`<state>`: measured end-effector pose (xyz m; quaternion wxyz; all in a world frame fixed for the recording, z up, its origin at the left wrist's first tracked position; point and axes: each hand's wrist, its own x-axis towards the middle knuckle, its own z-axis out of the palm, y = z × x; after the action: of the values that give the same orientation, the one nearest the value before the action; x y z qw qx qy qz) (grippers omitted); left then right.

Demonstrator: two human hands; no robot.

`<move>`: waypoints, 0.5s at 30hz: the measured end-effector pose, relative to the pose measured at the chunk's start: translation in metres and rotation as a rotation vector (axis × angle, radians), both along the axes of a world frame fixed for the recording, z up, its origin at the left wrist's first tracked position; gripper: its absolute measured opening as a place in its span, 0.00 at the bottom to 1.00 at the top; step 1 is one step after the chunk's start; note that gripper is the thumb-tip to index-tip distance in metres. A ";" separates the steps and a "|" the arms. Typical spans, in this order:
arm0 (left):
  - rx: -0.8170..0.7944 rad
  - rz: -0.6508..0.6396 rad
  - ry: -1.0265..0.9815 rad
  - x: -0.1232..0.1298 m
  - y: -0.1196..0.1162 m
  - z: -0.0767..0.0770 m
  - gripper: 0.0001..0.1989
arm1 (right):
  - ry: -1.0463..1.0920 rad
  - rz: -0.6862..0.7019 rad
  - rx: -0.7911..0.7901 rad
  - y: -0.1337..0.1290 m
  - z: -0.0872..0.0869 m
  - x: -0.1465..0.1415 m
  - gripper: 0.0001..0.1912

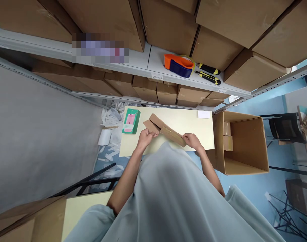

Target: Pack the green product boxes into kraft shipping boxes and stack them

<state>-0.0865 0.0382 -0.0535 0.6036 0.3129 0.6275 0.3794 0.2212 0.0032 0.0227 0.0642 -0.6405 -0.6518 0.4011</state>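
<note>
A small brown cardboard box (pixel 172 134), partly folded with one end flap standing out, is held at a slant over the pale yellow table (pixel 188 119). My left hand (pixel 146 137) pinches the flap at the box's left end. At the other end, the fingers of my right hand (pixel 192 140) are closed on its lower right corner. To the left of my left hand lies a green box with a pink picture on its front (pixel 130 121). A white slip of paper (pixel 204 114) rests at the table's far right corner.
A large open carton (pixel 246 144) with small boxes inside stands right of the table. On the shelf (pixel 138 60) ahead are an orange and blue tape dispenser (pixel 179 65), two utility knives (pixel 208 73) and stacked cartons. Paper scraps (pixel 113 116) litter the floor at left.
</note>
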 end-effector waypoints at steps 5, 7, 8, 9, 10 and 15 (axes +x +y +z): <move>-0.012 -0.013 0.015 -0.008 -0.004 0.010 0.09 | -0.363 0.030 0.131 -0.012 0.019 -0.016 0.18; 0.000 -0.053 0.020 -0.013 -0.007 0.014 0.08 | -0.415 -0.015 0.165 -0.016 0.024 -0.021 0.19; 0.012 -0.068 0.015 -0.016 -0.008 0.016 0.08 | -0.421 -0.044 0.181 -0.018 0.026 -0.022 0.19; 0.026 -0.081 0.005 -0.019 -0.009 0.018 0.08 | -0.418 -0.075 0.197 -0.020 0.028 -0.022 0.19; 0.039 -0.091 -0.008 -0.022 -0.010 0.020 0.09 | -0.410 -0.111 0.212 -0.021 0.029 -0.022 0.19; 0.039 -0.209 -0.019 -0.035 -0.017 0.026 0.08 | -0.367 -0.379 0.297 -0.025 0.033 -0.011 0.23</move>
<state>-0.1215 0.0207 -0.0276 0.6397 0.3844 0.5783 0.3295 0.2099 -0.0221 0.0561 0.1118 -0.7960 -0.5730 0.1598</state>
